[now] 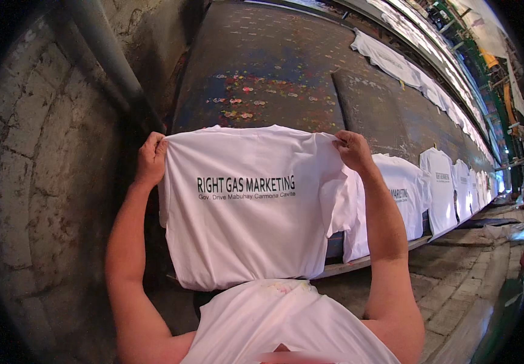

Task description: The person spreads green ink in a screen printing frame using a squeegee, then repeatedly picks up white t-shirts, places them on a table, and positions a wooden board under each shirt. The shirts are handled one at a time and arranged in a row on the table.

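Both shoulders of one white T-shirt [244, 224] are gripped, one by the left hand [151, 159], the other by the right hand [354, 150]. Fingers are closed on cloth, hands spread wide. Shirt is held spread in front of the torso, at the left end of a long dark table [262, 48]. Whether the hem is touched by the worn white top [274, 324] can't be told.

Status: dark two-line print [245, 185] is already on the held shirt; no smear is seen. Near-edge shirts [441, 182] are lined up to the right, draped over the table edge, print visible on several. More white shirts [389, 57] are laid along the far edge. Judged well along for the visible batch; the held piece is not yet set down. Total count can't be given: rows shrink into the distance, and the nearest shirt is partly covered by the right forearm [386, 224].

Around: paint spots [247, 97] are scattered on the tabletop, with a raised dark panel [365, 112] beside them. Left side is bounded by a block wall [16, 139] and a thick pipe [110, 57]; elbow room is judged tight there. Right side is flanked by paved floor [456, 285].
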Available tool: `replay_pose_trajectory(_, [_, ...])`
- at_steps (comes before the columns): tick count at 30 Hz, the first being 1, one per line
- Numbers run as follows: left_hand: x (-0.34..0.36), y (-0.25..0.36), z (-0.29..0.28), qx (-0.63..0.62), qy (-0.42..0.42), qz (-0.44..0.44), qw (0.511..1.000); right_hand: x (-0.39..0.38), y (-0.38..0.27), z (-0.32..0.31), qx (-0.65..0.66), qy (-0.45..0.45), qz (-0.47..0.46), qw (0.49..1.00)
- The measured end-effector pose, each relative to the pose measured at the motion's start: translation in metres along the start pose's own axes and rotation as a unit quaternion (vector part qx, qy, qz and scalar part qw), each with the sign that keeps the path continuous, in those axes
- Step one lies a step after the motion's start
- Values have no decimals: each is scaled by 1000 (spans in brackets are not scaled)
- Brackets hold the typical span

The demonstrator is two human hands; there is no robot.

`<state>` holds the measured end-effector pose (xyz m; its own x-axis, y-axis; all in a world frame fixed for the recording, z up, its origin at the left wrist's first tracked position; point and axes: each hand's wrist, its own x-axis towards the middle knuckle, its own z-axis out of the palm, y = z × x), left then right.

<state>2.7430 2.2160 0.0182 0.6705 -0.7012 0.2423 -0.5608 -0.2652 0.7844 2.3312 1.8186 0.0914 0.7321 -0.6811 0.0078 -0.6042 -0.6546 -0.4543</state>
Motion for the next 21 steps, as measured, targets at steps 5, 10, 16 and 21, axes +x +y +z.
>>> replay_pose_trajectory(5, [-2, 0, -46, -113, -254, -94, 956, -12, 5, -10, 143, 74, -16, 987])
replay_pose_trajectory(10, [-4, 34, -108, 24, -162, -49, 985, -2, 11, -40, 250, 108, -30, 962])
replay_pose_trajectory(16, [8, 192, -219, 159, 61, 42, 984, 1, -2, -143, 252, 234, -109, 933])
replay_pose_trajectory(21, [19, 306, -285, 316, 170, 143, 922, -3, -22, -256, 199, 384, -172, 885])
